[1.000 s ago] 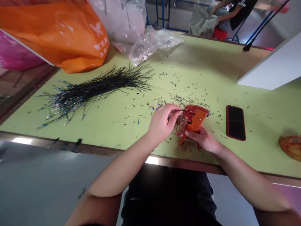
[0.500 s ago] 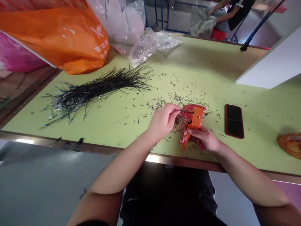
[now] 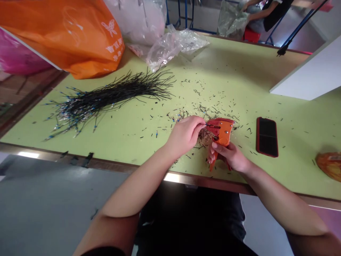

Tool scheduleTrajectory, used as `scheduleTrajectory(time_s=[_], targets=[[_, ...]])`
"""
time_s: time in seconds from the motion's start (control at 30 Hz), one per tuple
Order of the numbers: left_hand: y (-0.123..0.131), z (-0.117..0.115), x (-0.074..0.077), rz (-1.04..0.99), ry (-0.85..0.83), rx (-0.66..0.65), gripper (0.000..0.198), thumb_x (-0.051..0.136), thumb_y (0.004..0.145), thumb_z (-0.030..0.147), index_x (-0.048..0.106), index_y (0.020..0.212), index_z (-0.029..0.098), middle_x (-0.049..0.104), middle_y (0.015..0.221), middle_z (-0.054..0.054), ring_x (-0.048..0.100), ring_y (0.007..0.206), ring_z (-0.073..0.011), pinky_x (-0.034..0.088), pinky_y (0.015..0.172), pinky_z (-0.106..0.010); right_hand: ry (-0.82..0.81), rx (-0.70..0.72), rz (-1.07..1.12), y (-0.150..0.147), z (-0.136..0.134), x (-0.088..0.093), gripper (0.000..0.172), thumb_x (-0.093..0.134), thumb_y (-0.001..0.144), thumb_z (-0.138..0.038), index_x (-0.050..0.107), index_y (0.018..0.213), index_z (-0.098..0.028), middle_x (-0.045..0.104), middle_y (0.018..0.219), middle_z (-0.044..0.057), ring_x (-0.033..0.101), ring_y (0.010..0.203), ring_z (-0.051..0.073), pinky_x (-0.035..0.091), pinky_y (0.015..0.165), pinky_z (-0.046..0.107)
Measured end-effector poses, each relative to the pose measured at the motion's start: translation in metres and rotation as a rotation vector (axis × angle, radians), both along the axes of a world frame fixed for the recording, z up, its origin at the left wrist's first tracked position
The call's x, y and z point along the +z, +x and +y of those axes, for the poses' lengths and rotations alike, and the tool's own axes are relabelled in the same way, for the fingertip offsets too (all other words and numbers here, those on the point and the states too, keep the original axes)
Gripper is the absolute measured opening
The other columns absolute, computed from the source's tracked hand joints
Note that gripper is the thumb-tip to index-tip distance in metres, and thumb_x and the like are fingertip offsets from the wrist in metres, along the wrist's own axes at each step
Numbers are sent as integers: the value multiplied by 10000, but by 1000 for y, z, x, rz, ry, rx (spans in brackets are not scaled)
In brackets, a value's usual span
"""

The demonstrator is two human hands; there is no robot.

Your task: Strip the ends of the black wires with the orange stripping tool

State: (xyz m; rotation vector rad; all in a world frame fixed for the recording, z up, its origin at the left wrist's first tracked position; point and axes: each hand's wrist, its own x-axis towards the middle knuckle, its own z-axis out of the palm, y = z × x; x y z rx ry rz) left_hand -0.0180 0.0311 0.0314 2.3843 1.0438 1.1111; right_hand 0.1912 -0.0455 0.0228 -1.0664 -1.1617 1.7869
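Note:
My left hand [image 3: 186, 133] is closed in a pinch on a thin wire [image 3: 209, 125], whose end runs into the jaws of an orange and red wire stripper [image 3: 224, 132]. Most of that wire is hidden by my fingers. Wrapped around the stripper's handles is my right hand [image 3: 231, 156], with the thumb on the near side of the tool. Beneath both hands lies a heap of black and coppery wire scraps [image 3: 204, 137]. To the left rests a long bundle of black wires [image 3: 112, 92], many with blue and silvery ends.
A dark phone with a red edge [image 3: 266, 137] lies right of the stripper. An orange bag [image 3: 90, 39] and clear plastic bags [image 3: 170, 44] stand at the back left. A white panel [image 3: 309, 71] juts in at right, near an amber container [image 3: 330, 165]. A person [image 3: 266, 14] handles a bag beyond the table.
The stripper's handles have come closer together in my right hand. My left hand stays by the jaws with the wire. The whole view has shifted slightly.

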Motion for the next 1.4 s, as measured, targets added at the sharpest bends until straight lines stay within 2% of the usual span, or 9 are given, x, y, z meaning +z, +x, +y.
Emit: scheduleTrajectory(time_s=[0.23,0.47,0.6,0.7,0.83,0.97,1.2,1.3,1.4], targets=[[-1,1,0,20,-16,-5,156,525,1071,167,668,1029,212,791,966,-23,760,896,-164,602,838,-281,-15,-48,-98,-1,-1,3,571,762,902,-716,626,694,-202,629,594,-6,646,566,167,535,603,315],[0,-3,2,31,-35,42,182,501,1068,166,671,1031,221,790,987,-30,754,909,-175,598,862,-302,-9,-57,22,-10,0,4,654,646,895,-843,597,697,-221,555,565,-16,572,510,168,493,557,332],[3,-3,1,11,-30,60,179,495,1064,172,661,1019,222,783,968,-33,741,906,-186,589,870,-322,0,-141,74,-18,1,-2,661,666,880,-835,510,631,-243,414,501,-62,402,412,125,379,450,305],[3,1,0,7,-59,74,161,500,1061,172,641,1001,224,778,950,-29,732,886,-185,576,833,-317,53,-172,58,-18,2,-5,628,690,890,-799,513,649,-247,426,524,-56,412,426,134,386,442,312],[-4,7,2,-42,-153,156,127,504,1070,190,614,1020,227,772,881,-10,727,811,-169,560,767,-304,169,-293,125,-5,8,3,512,678,934,-729,627,778,-244,546,637,-12,571,572,188,527,578,363],[-7,6,5,-126,-157,193,86,518,1088,238,603,1083,224,806,900,-15,766,852,-169,582,796,-308,233,-453,128,7,15,14,479,644,922,-737,631,861,-262,574,737,15,629,721,231,597,738,430],[10,-13,3,-15,180,112,106,595,1056,218,699,1040,207,822,940,-56,781,859,-191,616,817,-327,145,-330,14,-13,5,-1,618,677,796,-896,659,955,-299,722,952,102,709,1072,361,627,830,503],[13,-20,3,-25,298,43,120,614,1038,171,721,1054,221,826,908,-43,783,863,-195,624,822,-338,129,-363,-52,-19,0,-11,715,646,736,-978,669,991,-310,764,1027,114,700,1174,384,625,890,537],[15,-25,4,-77,377,0,141,646,1022,133,719,1085,236,838,927,-21,784,880,-177,624,820,-321,140,-421,-36,-20,-3,-17,709,613,788,-959,665,1081,-316,780,1090,112,694,1249,383,626,935,557]])
